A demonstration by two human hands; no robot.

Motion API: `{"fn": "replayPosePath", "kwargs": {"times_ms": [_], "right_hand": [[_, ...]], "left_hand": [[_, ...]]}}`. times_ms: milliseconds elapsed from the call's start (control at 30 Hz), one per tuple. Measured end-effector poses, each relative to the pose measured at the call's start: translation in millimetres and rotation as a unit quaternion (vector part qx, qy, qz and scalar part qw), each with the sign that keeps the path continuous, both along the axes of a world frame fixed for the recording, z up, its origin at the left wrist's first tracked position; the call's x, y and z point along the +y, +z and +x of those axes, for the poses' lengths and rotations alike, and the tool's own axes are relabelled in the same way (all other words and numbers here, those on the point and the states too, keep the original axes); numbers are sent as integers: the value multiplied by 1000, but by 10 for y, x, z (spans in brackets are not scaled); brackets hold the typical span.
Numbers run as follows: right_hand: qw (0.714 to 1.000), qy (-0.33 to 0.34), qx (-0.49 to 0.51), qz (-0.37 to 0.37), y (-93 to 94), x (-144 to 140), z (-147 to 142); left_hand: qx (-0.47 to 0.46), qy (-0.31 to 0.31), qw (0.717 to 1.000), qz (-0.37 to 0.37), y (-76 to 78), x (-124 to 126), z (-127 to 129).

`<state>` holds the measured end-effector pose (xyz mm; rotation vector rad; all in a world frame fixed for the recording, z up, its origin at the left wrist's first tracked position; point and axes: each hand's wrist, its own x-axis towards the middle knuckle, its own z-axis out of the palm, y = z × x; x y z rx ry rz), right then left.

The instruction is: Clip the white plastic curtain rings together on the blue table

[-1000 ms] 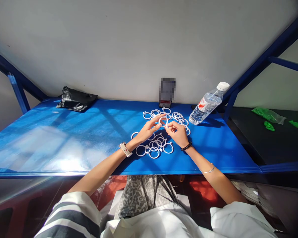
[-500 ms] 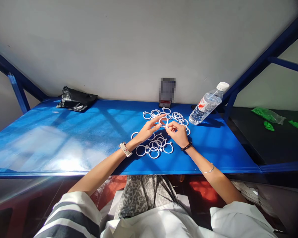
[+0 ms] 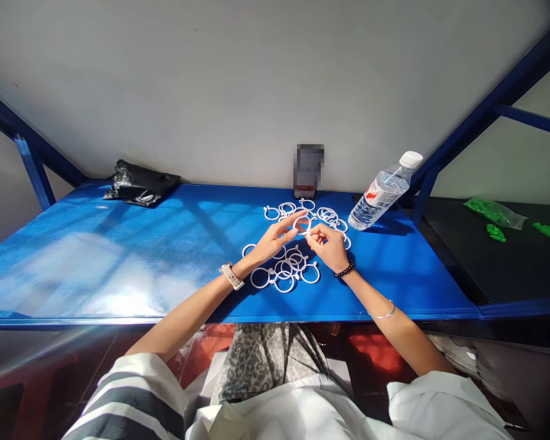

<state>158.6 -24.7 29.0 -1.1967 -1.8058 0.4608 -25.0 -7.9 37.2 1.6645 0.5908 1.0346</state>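
Between my hands, above the blue table, a white curtain ring (image 3: pixel 295 223) is held up. My left hand (image 3: pixel 272 239) grips the ring's left side between thumb and fingers. With a pinch, my right hand (image 3: pixel 329 244) has hold of the small tab at the ring's lower right. Several more white rings with small tabs (image 3: pixel 285 282) lie overlapping on the table just below my hands. Another group of white rings (image 3: pixel 327 215) lies beyond them, partly hidden by my fingers.
A blue table (image 3: pixel 201 238) spans the view. A water bottle (image 3: pixel 379 195) stands to the right of the rings, a dark phone-like device (image 3: pixel 305 188) leans at the wall, and a black plastic bag (image 3: pixel 142 185) lies back left. Green items (image 3: pixel 490 212) are on the dark surface at right.
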Motion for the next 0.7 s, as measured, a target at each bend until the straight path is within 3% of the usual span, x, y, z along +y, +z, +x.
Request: {"fn": "replayPosePath", "kwargs": {"times_ms": [700], "right_hand": [[1000, 2, 25, -8, -12, 9, -9]], "left_hand": [[-5, -2, 1000, 7, 16, 5, 0]]}}
